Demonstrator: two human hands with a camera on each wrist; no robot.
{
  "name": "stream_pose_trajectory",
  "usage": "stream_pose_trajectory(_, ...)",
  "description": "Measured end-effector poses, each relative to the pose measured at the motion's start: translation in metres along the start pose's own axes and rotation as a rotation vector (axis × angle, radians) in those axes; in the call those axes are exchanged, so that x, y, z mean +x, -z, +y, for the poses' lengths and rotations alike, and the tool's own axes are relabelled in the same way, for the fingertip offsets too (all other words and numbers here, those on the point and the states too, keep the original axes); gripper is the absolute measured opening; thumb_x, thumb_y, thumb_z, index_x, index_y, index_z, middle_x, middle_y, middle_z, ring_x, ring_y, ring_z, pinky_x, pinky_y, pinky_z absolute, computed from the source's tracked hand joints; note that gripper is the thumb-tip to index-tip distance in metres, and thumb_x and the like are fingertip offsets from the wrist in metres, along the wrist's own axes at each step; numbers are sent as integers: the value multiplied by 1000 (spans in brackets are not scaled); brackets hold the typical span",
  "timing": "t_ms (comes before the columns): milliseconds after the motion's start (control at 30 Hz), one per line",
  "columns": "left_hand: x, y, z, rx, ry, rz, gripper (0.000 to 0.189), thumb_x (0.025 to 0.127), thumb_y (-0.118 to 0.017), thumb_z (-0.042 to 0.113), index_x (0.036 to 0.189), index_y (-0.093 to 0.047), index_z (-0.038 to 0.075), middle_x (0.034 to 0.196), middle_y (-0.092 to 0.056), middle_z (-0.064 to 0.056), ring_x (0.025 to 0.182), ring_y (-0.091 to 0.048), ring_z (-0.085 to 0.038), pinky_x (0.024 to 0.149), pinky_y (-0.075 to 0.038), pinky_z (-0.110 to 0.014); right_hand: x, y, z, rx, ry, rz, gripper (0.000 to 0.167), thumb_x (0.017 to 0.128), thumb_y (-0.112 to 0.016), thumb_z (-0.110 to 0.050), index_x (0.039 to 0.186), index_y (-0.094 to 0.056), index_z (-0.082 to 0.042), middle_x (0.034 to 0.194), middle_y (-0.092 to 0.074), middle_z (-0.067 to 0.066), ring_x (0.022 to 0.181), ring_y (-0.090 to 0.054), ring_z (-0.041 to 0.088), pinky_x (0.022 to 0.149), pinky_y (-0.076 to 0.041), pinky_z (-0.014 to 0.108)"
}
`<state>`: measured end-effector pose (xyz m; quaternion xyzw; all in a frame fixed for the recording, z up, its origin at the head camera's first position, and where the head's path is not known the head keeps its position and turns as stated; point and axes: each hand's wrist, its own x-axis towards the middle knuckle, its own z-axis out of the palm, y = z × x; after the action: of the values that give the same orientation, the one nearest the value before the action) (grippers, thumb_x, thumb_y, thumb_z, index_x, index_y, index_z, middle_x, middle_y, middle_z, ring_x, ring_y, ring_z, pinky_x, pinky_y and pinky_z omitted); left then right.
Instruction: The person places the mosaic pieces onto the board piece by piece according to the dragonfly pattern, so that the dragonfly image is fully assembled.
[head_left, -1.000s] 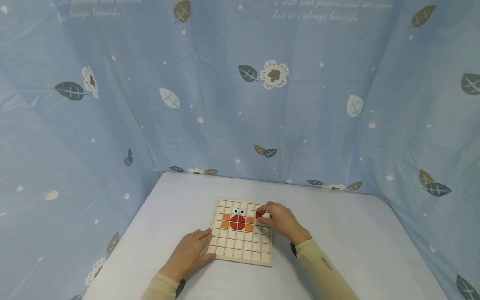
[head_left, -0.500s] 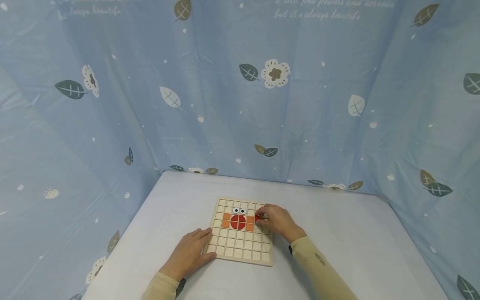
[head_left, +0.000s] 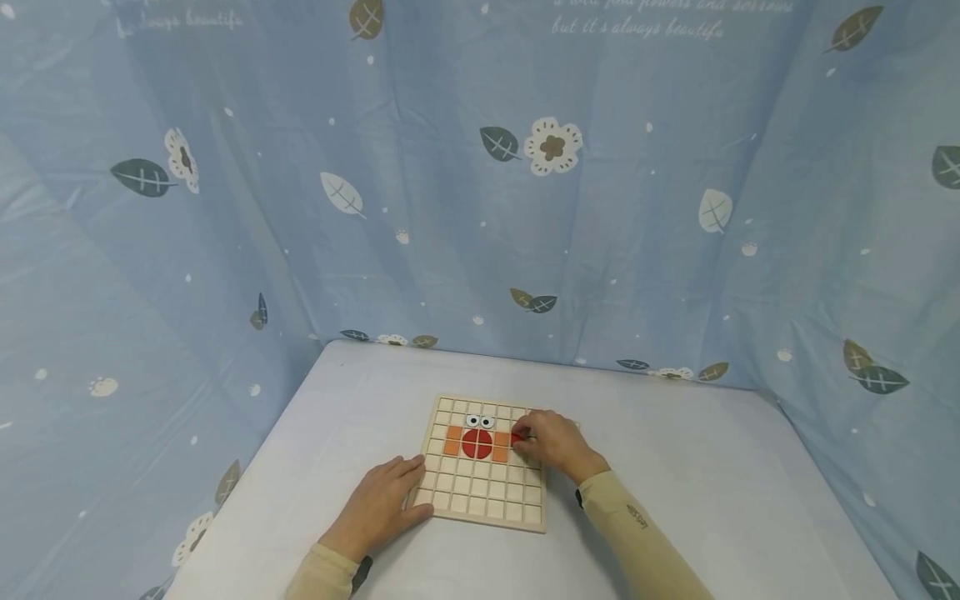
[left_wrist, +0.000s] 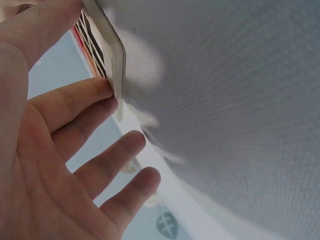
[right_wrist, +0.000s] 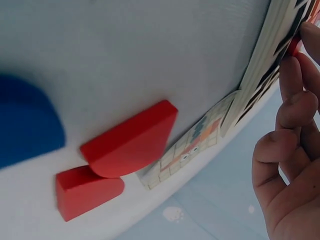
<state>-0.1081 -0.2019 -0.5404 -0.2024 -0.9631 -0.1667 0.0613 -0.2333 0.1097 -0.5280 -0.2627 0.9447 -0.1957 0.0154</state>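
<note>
A red block [head_left: 516, 438], best seated level and square, is pinched in the right hand [head_left: 553, 440] beside orange tiles [head_left: 501, 439] on a gridded board [head_left: 479, 487] as the left hand [head_left: 378, 504], fingers extended, rests against its edge.

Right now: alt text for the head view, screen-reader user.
A right hand pinches a red piece at the right side of a wooden grid board, its left edge touched by the left hand. On the board, two eye tiles sit above a red disc flanked by orange tiles. White table, blue patterned curtain behind.
</note>
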Motion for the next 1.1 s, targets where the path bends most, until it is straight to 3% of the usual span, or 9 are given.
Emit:
stream_pose_trajectory(700,1,0,0,8,5,-1,64,87,-78,41,130,-65,-4,140,-60,-16,128,-55,-43,105,-46,-56,6,2,-5,-3,-59,-80,16,88,-80,-23,104,-80,-19,95,-69,-9,90,-64,10,81,-57,34)
stream_pose_trajectory(1100,1,1,2,4,9,-6,63,88,-78,40,131,-64,-5,141,-60,-16,128,-54,-43,106,-45,-57,3,2,-9,-28,-53,-52,17,89,-80,-20,105,-81,-17,98,-70,-4,95,-67,16,83,-59,39)
